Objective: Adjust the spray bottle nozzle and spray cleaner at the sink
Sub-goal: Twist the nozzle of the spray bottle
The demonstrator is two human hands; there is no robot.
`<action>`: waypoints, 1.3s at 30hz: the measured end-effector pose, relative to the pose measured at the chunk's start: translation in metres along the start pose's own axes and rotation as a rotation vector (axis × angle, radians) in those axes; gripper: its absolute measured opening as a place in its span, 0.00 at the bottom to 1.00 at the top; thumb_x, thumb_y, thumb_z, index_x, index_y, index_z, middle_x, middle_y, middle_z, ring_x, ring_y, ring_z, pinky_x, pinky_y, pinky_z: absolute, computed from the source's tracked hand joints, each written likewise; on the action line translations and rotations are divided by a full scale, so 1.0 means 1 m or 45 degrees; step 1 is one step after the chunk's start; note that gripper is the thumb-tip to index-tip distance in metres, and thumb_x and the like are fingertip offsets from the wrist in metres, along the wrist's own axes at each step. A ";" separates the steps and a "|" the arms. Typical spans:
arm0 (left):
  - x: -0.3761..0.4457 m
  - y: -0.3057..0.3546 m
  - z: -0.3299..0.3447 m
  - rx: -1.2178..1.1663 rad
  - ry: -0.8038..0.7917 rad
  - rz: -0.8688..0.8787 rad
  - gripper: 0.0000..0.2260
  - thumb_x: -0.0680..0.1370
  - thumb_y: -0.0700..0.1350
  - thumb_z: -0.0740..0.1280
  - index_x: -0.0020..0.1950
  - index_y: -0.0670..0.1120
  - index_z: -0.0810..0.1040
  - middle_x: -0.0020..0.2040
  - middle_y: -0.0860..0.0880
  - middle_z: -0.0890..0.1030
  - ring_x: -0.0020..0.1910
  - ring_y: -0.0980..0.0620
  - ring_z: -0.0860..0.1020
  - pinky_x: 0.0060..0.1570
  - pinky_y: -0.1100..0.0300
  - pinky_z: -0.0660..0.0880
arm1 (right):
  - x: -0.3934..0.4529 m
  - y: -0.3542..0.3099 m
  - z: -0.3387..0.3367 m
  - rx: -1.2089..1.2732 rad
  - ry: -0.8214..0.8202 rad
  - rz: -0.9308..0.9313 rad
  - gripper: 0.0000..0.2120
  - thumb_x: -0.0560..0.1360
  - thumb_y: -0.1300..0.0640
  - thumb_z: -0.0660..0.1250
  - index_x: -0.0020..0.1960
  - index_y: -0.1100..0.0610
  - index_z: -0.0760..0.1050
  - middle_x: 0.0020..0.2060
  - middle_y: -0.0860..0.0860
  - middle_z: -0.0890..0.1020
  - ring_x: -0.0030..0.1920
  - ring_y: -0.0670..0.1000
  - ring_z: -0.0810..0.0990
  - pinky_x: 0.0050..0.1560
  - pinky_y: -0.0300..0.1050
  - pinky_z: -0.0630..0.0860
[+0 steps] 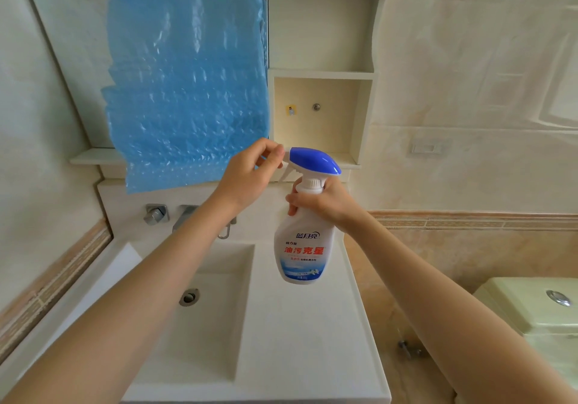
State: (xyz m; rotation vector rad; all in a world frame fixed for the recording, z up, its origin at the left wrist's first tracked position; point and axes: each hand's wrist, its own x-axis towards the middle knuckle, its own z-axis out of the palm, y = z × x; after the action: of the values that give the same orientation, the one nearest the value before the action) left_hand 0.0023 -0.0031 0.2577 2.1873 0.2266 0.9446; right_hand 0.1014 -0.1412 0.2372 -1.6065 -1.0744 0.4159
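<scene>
Farthest out to the left of the left hand [250, 173], a blue plastic sheet [187, 75] hangs over the mirror, its lower edge ending just beside the hand's knuckles. Below that hand and its forearm lies the white sink [281, 325], with a round drain [189, 297] in the square basin and a metal faucet [184, 216] on the back wall, partly hidden behind the wrist. The left hand itself is raised above the basin, thumb and fingertips pinched together on the nozzle [285, 153] — the small white tip at the front of the sprayer. Just to the right of it sits the blue-and-white trigger head [316, 161], pointing leftward toward that hand. The spray bottle [301, 247] hangs upright in the air over the sink's right-hand counter, its label facing the camera. The right hand [325, 203] is wrapped tight around the bottle's neck and shoulder, just under the white collar, fingers curling round the front. Behind and above this hand is an open wall niche [319, 116]; well to its right and lower down stands a pale green toilet tank [538, 306] with a flush button on top.
</scene>
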 end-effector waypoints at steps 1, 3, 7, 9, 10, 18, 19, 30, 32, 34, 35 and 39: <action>0.000 0.002 0.001 0.044 -0.010 0.034 0.10 0.79 0.52 0.59 0.48 0.49 0.76 0.40 0.57 0.79 0.39 0.63 0.74 0.41 0.72 0.68 | -0.001 -0.001 0.000 -0.005 -0.013 -0.003 0.05 0.72 0.66 0.70 0.42 0.60 0.75 0.34 0.54 0.83 0.31 0.45 0.82 0.34 0.35 0.78; 0.001 0.005 0.001 0.098 -0.033 0.077 0.10 0.79 0.50 0.59 0.49 0.46 0.76 0.41 0.54 0.78 0.41 0.59 0.75 0.41 0.74 0.68 | -0.002 -0.002 -0.002 -0.016 -0.032 -0.015 0.05 0.72 0.66 0.70 0.41 0.60 0.75 0.33 0.53 0.83 0.31 0.46 0.82 0.34 0.36 0.79; 0.000 0.009 -0.002 0.149 -0.086 0.138 0.10 0.80 0.48 0.57 0.48 0.43 0.74 0.41 0.45 0.78 0.41 0.50 0.75 0.41 0.62 0.69 | -0.005 -0.005 -0.004 -0.011 -0.074 -0.030 0.05 0.73 0.67 0.69 0.41 0.60 0.74 0.33 0.55 0.83 0.31 0.46 0.82 0.35 0.37 0.79; 0.000 0.010 -0.002 0.235 -0.126 0.194 0.10 0.81 0.47 0.55 0.45 0.44 0.71 0.36 0.47 0.74 0.36 0.51 0.72 0.37 0.59 0.67 | -0.006 -0.007 -0.004 -0.007 -0.079 -0.028 0.05 0.73 0.67 0.69 0.41 0.61 0.74 0.33 0.56 0.83 0.30 0.46 0.82 0.34 0.36 0.79; 0.001 0.010 -0.002 0.279 -0.132 0.211 0.10 0.81 0.47 0.54 0.44 0.45 0.69 0.35 0.50 0.72 0.34 0.52 0.70 0.36 0.59 0.66 | -0.007 -0.008 -0.004 -0.011 -0.078 -0.026 0.05 0.73 0.68 0.69 0.42 0.62 0.74 0.33 0.56 0.83 0.30 0.45 0.82 0.34 0.36 0.79; 0.001 0.018 0.000 0.117 -0.229 -0.100 0.14 0.81 0.50 0.50 0.42 0.44 0.68 0.41 0.43 0.73 0.42 0.47 0.71 0.48 0.51 0.70 | -0.007 -0.006 0.000 -0.077 -0.022 -0.006 0.06 0.73 0.65 0.70 0.41 0.59 0.74 0.33 0.52 0.83 0.29 0.42 0.82 0.32 0.32 0.77; 0.004 0.019 -0.002 0.036 -0.292 -0.184 0.15 0.81 0.52 0.50 0.40 0.47 0.68 0.41 0.47 0.73 0.45 0.47 0.72 0.54 0.49 0.71 | -0.008 -0.006 0.001 -0.077 -0.022 0.005 0.06 0.73 0.65 0.70 0.41 0.59 0.74 0.32 0.52 0.83 0.29 0.42 0.81 0.31 0.31 0.77; -0.006 -0.004 0.003 0.525 -0.011 0.319 0.11 0.81 0.51 0.51 0.52 0.48 0.69 0.45 0.52 0.71 0.42 0.51 0.70 0.41 0.54 0.71 | -0.007 -0.007 -0.001 -0.045 -0.037 0.018 0.05 0.72 0.66 0.69 0.40 0.61 0.75 0.32 0.53 0.83 0.29 0.43 0.81 0.33 0.34 0.78; -0.008 -0.002 0.006 0.555 0.031 0.357 0.11 0.81 0.50 0.50 0.51 0.47 0.68 0.44 0.52 0.70 0.41 0.51 0.69 0.39 0.54 0.70 | -0.006 -0.008 -0.001 -0.054 -0.041 0.007 0.05 0.72 0.66 0.70 0.40 0.61 0.75 0.32 0.53 0.83 0.29 0.43 0.81 0.33 0.33 0.78; -0.009 0.000 0.006 0.542 0.046 0.364 0.10 0.81 0.48 0.50 0.49 0.46 0.68 0.43 0.52 0.70 0.41 0.51 0.68 0.39 0.55 0.69 | -0.006 -0.008 -0.001 -0.062 -0.047 0.004 0.04 0.72 0.65 0.70 0.40 0.60 0.75 0.32 0.52 0.83 0.30 0.43 0.82 0.33 0.33 0.78; -0.008 0.000 0.006 0.550 0.052 0.360 0.09 0.80 0.47 0.51 0.48 0.45 0.68 0.42 0.53 0.70 0.41 0.51 0.68 0.39 0.54 0.69 | -0.006 -0.007 0.000 -0.064 -0.048 0.005 0.04 0.72 0.65 0.70 0.40 0.60 0.75 0.32 0.52 0.83 0.30 0.43 0.82 0.33 0.33 0.78; -0.007 0.003 0.006 0.612 0.073 0.362 0.07 0.80 0.44 0.53 0.48 0.44 0.70 0.41 0.54 0.70 0.42 0.50 0.68 0.37 0.52 0.70 | -0.005 -0.003 0.002 -0.033 -0.066 -0.008 0.05 0.72 0.65 0.70 0.40 0.60 0.75 0.33 0.53 0.84 0.32 0.46 0.83 0.36 0.38 0.79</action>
State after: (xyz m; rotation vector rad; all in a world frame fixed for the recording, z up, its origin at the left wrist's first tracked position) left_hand 0.0008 -0.0112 0.2528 2.6856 0.1859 1.2072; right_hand 0.0960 -0.1442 0.2376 -1.6225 -1.1276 0.4433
